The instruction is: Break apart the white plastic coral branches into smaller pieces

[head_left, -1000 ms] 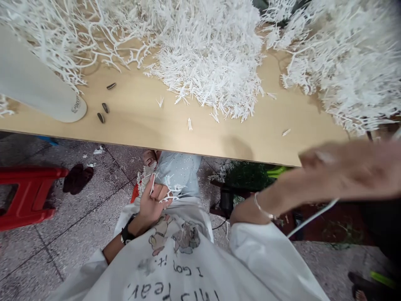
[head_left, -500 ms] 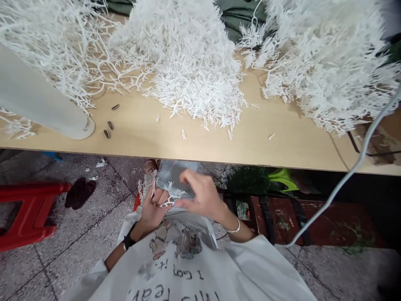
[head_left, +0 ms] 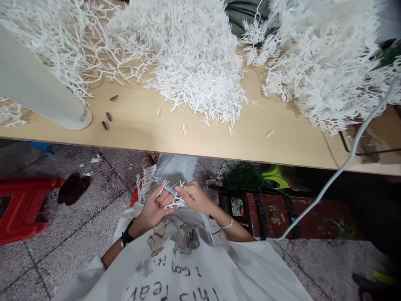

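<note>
Over my lap, below the table edge, my left hand (head_left: 157, 205) is closed on a small white branched plastic sprig (head_left: 176, 203). Thumb and fingers of my right hand (head_left: 194, 197) pinch the upper tips of the same sprig, so the two hands are close together. Another thin white piece sticks up by my left thumb. A large heap of short white sprigs (head_left: 194, 79) lies on the table (head_left: 200, 140) ahead. To its left is a looser pile of longer white branched pieces (head_left: 103, 62).
Another white heap (head_left: 328, 62) fills the table's right side. A white cylinder (head_left: 46, 92) and several seeds (head_left: 108, 116) lie at left. A grey cable (head_left: 326, 196) crosses at right. Red stool (head_left: 25, 205), dark shoes (head_left: 73, 188) and a dark red bench (head_left: 300, 213) stand below.
My right hand has come down and in toward my left, going from spread fingers to a pinch on the sprig. My left hand keeps its hold. The view has shifted slightly.
</note>
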The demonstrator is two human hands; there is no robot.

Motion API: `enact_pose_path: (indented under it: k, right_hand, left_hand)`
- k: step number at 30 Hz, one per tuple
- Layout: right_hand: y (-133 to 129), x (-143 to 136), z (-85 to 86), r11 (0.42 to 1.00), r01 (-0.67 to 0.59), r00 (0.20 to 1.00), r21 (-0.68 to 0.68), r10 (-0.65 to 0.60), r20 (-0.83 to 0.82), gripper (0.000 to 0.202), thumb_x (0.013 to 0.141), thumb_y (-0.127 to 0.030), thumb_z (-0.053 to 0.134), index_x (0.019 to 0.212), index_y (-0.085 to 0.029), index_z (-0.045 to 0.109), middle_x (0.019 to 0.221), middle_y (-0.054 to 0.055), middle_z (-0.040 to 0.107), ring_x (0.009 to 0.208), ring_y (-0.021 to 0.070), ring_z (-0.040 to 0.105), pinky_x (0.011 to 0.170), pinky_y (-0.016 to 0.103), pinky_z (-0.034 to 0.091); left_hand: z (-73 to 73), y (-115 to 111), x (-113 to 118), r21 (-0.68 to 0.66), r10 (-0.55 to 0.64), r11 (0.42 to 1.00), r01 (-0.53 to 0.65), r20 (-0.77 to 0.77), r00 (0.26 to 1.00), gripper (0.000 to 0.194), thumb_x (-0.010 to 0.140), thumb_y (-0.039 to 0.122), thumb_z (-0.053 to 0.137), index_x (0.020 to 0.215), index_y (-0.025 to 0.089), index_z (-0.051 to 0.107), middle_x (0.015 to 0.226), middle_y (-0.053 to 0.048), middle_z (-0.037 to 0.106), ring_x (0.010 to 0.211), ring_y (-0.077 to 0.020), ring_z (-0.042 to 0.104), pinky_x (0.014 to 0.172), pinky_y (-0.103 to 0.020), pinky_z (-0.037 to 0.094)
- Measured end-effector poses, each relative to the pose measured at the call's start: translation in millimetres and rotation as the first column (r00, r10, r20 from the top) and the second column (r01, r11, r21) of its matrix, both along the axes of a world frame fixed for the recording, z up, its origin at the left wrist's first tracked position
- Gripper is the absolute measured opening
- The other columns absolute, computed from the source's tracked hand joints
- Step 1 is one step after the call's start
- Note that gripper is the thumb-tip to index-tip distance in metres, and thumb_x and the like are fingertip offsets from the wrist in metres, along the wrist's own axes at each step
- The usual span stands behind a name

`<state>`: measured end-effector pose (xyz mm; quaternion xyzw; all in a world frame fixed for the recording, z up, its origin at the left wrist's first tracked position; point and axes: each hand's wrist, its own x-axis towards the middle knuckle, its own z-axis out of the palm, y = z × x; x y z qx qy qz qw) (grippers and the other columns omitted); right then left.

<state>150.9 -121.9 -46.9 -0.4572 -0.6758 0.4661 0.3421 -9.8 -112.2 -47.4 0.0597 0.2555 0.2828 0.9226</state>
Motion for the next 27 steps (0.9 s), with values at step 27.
enact_pose_path:
  k: [27]
  right_hand:
    - [-7,124,95.9,0.565,0.721,0.62,0.401,-0.267,-0.738,0.06,0.091,-0.054,0.036,0.044,-0.02,0.018,0.038,-0.008,0.002,0.027,0.0045,-0.001,0.025,0.021,0.002]
  left_hand:
    - [14.6,17,-10,0.326,0.128,0.927,-0.184,0.185,0.974,0.071,0.094,0.05,0.038,0.04,0.018,0.004,0.038,0.008,-0.001,0.029,-0.0045,0.007,0.029,-0.018,0.025]
